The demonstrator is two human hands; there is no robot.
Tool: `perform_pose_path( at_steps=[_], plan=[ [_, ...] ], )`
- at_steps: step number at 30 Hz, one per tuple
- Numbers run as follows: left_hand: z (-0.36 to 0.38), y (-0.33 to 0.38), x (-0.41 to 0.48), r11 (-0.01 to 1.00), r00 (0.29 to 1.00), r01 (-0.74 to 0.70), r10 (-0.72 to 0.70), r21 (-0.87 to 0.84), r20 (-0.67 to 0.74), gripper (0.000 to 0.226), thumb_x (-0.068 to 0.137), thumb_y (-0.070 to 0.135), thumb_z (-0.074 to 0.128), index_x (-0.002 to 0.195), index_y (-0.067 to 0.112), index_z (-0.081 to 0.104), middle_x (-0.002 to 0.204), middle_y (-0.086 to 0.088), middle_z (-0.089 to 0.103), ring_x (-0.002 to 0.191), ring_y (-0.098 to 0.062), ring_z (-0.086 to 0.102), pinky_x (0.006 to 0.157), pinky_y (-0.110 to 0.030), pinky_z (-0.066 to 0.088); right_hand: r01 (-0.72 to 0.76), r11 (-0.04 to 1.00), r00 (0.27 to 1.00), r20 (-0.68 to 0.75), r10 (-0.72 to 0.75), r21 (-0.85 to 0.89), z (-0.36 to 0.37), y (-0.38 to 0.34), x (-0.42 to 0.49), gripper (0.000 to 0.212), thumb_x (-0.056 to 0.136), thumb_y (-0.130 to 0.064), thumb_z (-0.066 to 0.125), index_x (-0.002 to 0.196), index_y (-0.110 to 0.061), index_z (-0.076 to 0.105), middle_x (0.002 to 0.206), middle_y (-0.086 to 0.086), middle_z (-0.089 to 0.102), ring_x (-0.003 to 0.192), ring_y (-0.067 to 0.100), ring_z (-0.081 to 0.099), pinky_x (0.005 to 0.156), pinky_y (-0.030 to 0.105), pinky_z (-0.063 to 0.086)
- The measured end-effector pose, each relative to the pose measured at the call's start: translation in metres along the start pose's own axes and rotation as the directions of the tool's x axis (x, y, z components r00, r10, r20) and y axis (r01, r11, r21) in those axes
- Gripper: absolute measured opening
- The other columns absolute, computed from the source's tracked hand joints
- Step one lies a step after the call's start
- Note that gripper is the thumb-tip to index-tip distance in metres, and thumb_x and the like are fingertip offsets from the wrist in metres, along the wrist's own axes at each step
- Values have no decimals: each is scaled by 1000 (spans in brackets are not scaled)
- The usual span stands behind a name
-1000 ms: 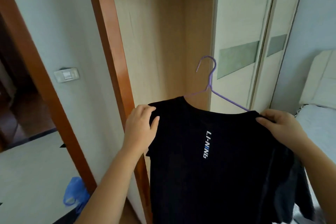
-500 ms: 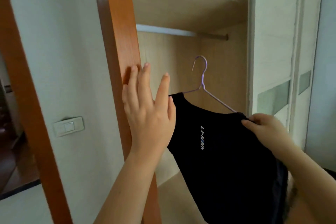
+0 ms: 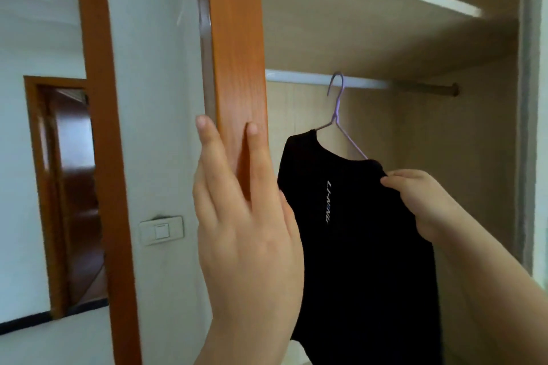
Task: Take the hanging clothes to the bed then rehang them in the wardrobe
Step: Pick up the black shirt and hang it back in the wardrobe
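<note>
Below the rail (image 3: 299,78), the right hand (image 3: 421,201) pinches the black shirt (image 3: 355,261).

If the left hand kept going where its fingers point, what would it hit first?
Probably nothing new: the left hand points up along the orange post it seems to touch, and would just slide up it.

One shirt (image 3: 355,240), one hanger (image 3: 338,111)

Whether the hanger (image 3: 338,109) hook sits on the rail (image 3: 370,84) or only overlaps it cannot be told. The hanger's right arm is hidden inside the shirt (image 3: 355,246). The left hand (image 3: 246,231) covers the shirt's left sleeve, and the bottom edge cuts off its hem. The rail's left end is hidden behind the wooden post (image 3: 237,53).
</note>
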State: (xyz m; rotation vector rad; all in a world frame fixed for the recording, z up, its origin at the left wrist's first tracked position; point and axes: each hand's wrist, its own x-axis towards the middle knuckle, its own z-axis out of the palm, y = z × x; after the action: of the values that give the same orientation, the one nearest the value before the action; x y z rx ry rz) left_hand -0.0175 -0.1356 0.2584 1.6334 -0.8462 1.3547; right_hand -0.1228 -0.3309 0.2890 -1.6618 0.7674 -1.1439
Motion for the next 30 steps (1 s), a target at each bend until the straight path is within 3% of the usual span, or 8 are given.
perform_pose_path(
  at_steps=[4, 6, 8, 12, 15, 22, 30],
  plan=[
    [1, 9, 10, 980, 998, 44, -35, 192, -48, 69, 79, 14, 69, 139, 9, 35, 137, -30, 41, 111, -45, 51, 82, -47, 51, 73, 997, 990, 119, -71, -8, 6, -12, 31, 23, 89, -6, 46, 69, -2, 56, 57, 9, 52, 50, 21, 51, 53, 26, 37],
    [0, 11, 16, 971, 995, 67, -49, 231, -82, 67, 80, 13, 67, 139, 11, 35, 133, -29, 44, 109, -44, 52, 80, -47, 51, 115, 993, 980, 162, -112, -10, 13, -19, 46, 22, 87, -5, 47, 69, 3, 55, 57, 9, 49, 51, 21, 48, 53, 27, 34],
    [-1, 13, 23, 970, 990, 91, -64, 227, -125, 64, 82, 15, 64, 139, 13, 34, 130, -27, 46, 110, -43, 52, 83, -47, 49, 145, 989, 970, 196, -143, 5, 21, -28, 58, 15, 85, -3, 46, 73, 0, 54, 64, 12, 41, 58, 23, 41, 57, 30, 29],
    [-2, 15, 33, 979, 983, 102, -71, 179, -171, 61, 81, 17, 64, 137, 14, 39, 126, -24, 48, 107, -41, 54, 84, -47, 49, 179, 983, 945, 268, -186, 51, 40, -47, 87, 16, 85, 0, 44, 70, -5, 48, 59, 10, 39, 53, 20, 39, 52, 27, 28],
    [-4, 11, 33, 986, 979, 91, -62, 143, -196, 57, 82, 22, 62, 135, 15, 43, 121, -20, 49, 100, -35, 57, 79, -37, 47, 203, 975, 932, 287, -220, 89, 59, -58, 104, 13, 84, 0, 44, 75, -7, 49, 63, 10, 41, 57, 20, 41, 56, 28, 32],
    [-1, 8, 32, 989, 979, 62, -33, 136, -203, 61, 77, 22, 60, 135, 18, 40, 116, -16, 49, 92, -24, 54, 70, -28, 40, 219, 963, 905, 338, -259, 155, 100, -80, 126, 30, 83, 3, 43, 58, -11, 34, 57, 6, 33, 50, 18, 33, 48, 24, 26],
    [2, 5, 29, 989, 979, 54, -26, 137, -203, 60, 81, 32, 50, 138, 28, 32, 117, -11, 47, 89, -10, 45, 64, -28, 45, 150, 965, 881, 413, -230, 216, 137, -78, 122, 26, 87, -2, 44, 63, -9, 36, 61, 7, 40, 52, 19, 41, 46, 24, 33]
  ],
)
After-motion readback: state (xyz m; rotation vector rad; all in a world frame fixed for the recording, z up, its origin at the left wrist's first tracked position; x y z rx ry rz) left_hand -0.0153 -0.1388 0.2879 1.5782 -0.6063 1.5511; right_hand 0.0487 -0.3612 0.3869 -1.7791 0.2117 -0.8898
